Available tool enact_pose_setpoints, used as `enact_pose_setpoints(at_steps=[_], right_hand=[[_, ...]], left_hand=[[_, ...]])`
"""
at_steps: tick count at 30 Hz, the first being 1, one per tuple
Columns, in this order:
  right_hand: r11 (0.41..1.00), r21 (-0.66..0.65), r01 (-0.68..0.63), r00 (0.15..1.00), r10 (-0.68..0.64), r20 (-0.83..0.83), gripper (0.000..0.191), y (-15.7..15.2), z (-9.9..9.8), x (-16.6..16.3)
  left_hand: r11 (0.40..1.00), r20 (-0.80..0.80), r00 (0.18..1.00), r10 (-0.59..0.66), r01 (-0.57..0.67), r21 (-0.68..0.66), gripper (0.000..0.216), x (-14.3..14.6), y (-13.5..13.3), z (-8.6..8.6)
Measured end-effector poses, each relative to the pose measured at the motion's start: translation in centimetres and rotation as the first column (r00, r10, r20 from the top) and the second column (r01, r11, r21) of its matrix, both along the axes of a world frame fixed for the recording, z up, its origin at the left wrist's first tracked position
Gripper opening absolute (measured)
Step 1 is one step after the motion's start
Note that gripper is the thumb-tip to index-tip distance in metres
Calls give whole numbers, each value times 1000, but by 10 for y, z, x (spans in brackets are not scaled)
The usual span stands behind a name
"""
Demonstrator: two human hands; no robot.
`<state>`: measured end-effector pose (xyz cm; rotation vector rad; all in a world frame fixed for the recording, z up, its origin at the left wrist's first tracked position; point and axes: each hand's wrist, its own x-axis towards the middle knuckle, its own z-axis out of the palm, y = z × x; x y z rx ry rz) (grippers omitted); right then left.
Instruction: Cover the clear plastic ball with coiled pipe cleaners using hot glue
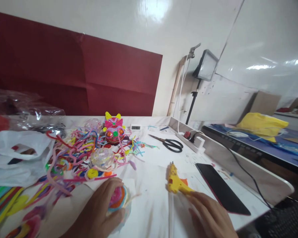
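My left hand is wrapped round a roundish, clear-looking piece with a coil of pink, orange and blue fuzzy strips on its face. The palm and fingers cover part of it. Over on the right, my right hand has its fingers closed about the handle of a yellow hot glue gun. The gun's nozzle points away from me, and a clear glue stick trails from its back toward me. Behind my left hand lies a tangle of pipe cleaners with a clear ball among them.
At the back stands a colourful animal-head craft beside a small digital display. Black-handled scissors and a dark phone-like slab lie to the right. A power strip runs along the side edge; plastic bags sit left.
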<state>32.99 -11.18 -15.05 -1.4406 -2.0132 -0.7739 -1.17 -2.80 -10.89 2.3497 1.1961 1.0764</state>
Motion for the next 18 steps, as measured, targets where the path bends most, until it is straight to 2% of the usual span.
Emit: enact_pose_setpoints(at_steps=[5, 9, 15, 18], right_hand=[[996, -70, 63, 987, -51, 152, 56, 21, -1, 22], [967, -231, 105, 980, -62, 188, 70, 32, 0, 25], [870, -440, 224, 967, -141, 214, 73, 43, 10, 17], [870, -443, 218, 970, -142, 198, 72, 48, 10, 13]], left_hand=[[1000, 15, 1000, 26, -26, -15, 41, -1, 0, -8], [998, 17, 998, 61, -61, 29, 43, -1, -1, -11], [994, -38, 998, 46, -42, 100, 49, -7, 3, -20], [987, -58, 998, 35, -25, 157, 51, -7, 3, -20]])
